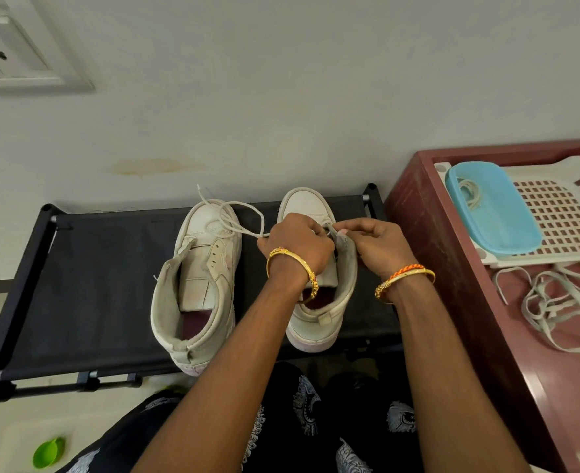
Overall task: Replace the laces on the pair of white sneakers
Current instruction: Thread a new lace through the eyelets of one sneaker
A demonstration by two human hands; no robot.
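White lace (247, 213) seemingly pinched by both hands over right sneaker (316, 302).

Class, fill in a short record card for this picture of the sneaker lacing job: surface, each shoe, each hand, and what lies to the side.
surface: black shelf rack against the wall
left sneaker: eyelets empty, loose lace lying over its toe
right sneaker: being worked on near the lower eyelets
left hand: grip curled over the shoe, apparently on the lace
right hand: pinches at the shoe's eyelet edge
side table: blue container on white tray, heap of laces
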